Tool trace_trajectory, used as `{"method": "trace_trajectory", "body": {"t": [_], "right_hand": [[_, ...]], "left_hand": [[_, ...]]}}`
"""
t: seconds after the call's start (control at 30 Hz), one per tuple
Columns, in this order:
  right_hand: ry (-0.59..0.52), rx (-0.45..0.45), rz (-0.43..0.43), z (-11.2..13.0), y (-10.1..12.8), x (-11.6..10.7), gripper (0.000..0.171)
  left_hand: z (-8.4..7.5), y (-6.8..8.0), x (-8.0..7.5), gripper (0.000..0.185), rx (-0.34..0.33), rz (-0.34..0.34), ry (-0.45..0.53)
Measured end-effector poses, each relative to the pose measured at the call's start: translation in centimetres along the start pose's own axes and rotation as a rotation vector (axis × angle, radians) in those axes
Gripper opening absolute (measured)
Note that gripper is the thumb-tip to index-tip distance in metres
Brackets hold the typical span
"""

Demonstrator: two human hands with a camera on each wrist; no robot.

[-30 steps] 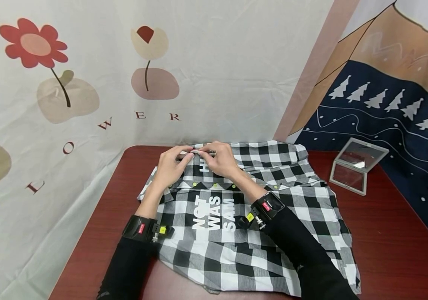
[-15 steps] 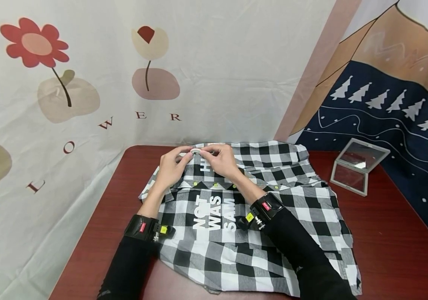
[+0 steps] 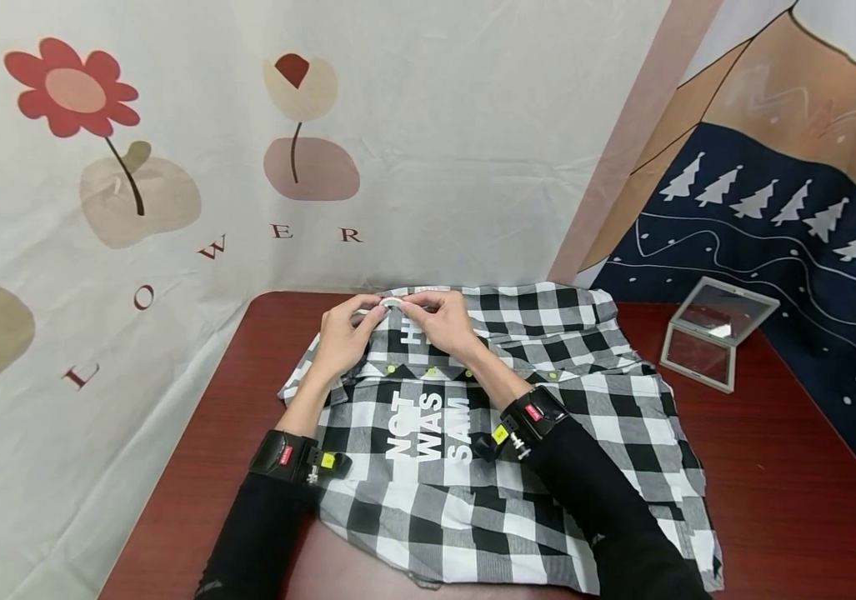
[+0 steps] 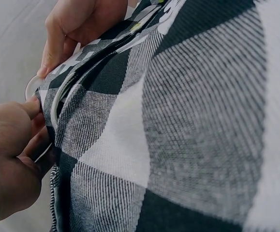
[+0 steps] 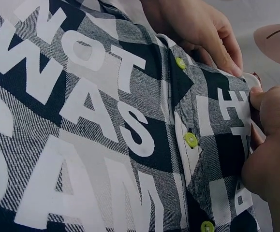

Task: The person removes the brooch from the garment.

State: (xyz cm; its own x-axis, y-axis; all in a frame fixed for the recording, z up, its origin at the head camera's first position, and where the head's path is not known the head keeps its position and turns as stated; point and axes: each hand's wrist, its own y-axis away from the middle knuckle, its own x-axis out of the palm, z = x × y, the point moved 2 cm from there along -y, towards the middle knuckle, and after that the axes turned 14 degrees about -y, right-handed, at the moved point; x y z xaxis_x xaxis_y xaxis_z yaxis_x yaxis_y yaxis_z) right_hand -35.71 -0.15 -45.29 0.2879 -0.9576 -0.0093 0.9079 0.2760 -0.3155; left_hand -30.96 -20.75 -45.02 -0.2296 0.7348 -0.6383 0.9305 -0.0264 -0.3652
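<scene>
A black-and-white plaid shirt (image 3: 548, 492) with white letters lies across the table; green buttons (image 5: 191, 140) run along its placket. At its far edge my left hand (image 3: 342, 335) and right hand (image 3: 443, 322) pinch the fabric, thumbs toward me and nearly tip to tip. Between the fingertips a small white curved piece (image 4: 32, 88) sticks out beyond the plaid cloth; what it is I cannot tell. In the right wrist view the printed letters (image 5: 234, 104) reach up to the right thumb. The other fingers are partly hidden behind the cloth.
The dark red table (image 3: 225, 375) ends against a pale curtain (image 3: 473, 150) with flower prints. An open square folding case (image 3: 698, 358) with shiny panels stands at the right. Behind it hangs a navy cloth (image 3: 795, 275) with tree prints.
Over the last second the white piece between the fingertips has come more into view as a raised curve. Both hands stay at the same spot on the shirt.
</scene>
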Motion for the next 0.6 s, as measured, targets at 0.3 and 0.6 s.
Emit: {"method": "trace_trajectory", "body": {"t": [0.3, 0.6], "right_hand": [[0.059, -0.027, 0.017, 0.07, 0.07, -0.06, 0.015], [0.160, -0.057, 0.107, 0.30, 0.21, -0.46, 0.021]], "left_hand": [[-0.12, 0.13, -0.06, 0.027, -0.005, -0.001, 0.012], [-0.21, 0.08, -0.21, 0.025, 0.003, -0.004, -0.019]]}}
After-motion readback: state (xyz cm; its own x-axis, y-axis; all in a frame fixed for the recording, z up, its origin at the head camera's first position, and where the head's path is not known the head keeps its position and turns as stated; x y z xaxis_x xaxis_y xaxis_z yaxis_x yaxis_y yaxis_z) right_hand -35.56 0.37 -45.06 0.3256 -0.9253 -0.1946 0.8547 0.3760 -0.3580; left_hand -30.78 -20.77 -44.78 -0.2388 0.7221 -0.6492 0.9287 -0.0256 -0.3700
